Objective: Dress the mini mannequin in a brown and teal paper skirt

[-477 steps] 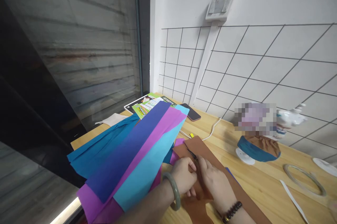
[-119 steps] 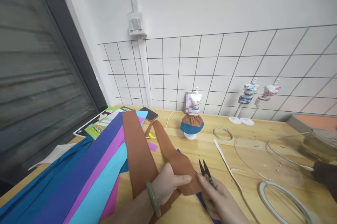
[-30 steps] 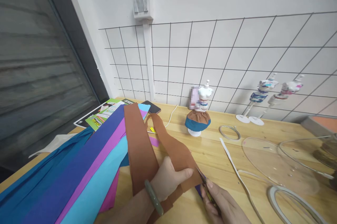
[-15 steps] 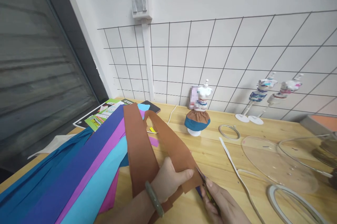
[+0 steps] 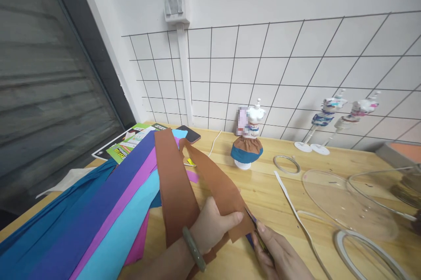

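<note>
My left hand [image 5: 213, 224], with a green bangle at the wrist, pinches a brown fabric strip [image 5: 219, 183] between thumb and fingers. Its far end curves back near the dark phone, and its near end hangs free beside my thumb. In my right hand [image 5: 279, 251] are small thread snips [image 5: 252, 220], their dark pointed blades at the right edge of the strip. How far the blades are parted is too small to tell. A second length of brown fabric [image 5: 176, 183] runs flat to the left of my hand. Something dark blue shows under the snips.
Teal, blue [image 5: 98, 196], purple and light blue [image 5: 131, 223] cloth lies at left. A small dress form in a brown and teal skirt [image 5: 246, 150] stands behind; two others [image 5: 324, 117] are farther right. White elastic [image 5: 292, 210], a clear disc [image 5: 345, 201] and cord coils lie at right.
Both hands are almost still. The left hand and the near end of the brown strip have shifted very slightly right; the snips stay at the strip's edge.
</note>
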Tool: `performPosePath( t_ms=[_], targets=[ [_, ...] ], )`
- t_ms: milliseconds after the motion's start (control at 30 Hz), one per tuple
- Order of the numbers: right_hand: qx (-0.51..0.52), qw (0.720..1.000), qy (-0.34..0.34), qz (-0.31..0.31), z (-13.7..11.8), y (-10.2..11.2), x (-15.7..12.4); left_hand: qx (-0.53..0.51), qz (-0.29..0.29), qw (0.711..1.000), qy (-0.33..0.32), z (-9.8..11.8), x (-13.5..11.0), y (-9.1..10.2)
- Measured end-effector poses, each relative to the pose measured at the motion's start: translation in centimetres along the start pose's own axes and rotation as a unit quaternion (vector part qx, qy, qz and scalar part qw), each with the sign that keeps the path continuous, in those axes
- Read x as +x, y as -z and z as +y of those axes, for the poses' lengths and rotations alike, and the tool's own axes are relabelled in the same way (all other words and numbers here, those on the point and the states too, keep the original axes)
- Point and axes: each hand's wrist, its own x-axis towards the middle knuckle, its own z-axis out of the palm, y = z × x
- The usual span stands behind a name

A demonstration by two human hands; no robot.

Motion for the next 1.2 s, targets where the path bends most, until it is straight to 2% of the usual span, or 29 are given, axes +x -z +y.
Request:
performPosePath(
  t_ms=[200, 433, 600, 700, 833, 1067, 1200],
  targets=[
    [-0.012, 0.999, -0.026, -0.014, 0.5, 0.2, 0.1, -0.006, -0.004, 1.0, 0.0, -0.3, 0.0, 0.1],
    [-0.007, 1.0, -0.012, -0.019, 0.9, 0.2, 0.2, -0.011, -0.018, 1.0, 0.005, -0.4, -0.1, -0.2],
    [0.009, 0.999, -0.029, -0.018, 0.5, 0.0, 0.0, -0.001, -0.016, 1.0, 0.01, -0.4, 0.0, -0.1],
    [-0.004, 0.999, -0.022, -0.025, 0.3, 0.1, -0.1, 0.017, 0.018, 1.0, 0.018, -0.7, -0.1, 0.0],
    [-0.017, 1.0, -0.003, 0.004, 0.4, 0.1, -0.2, 0.031, 0.042, 0.998, 0.033, -1.0, -0.2, 0.0],
    [-0.033, 0.998, 0.037, 0.035, -0.1, 0.1, -0.2, 0.029, 0.034, 0.999, 0.031, -1.1, -0.2, -0.1],
    [-0.038, 0.999, 0.03, 0.025, -0.1, 0.4, 0.0, 0.013, 0.021, 0.999, 0.025, -1.2, -0.1, -0.2]
  ],
)
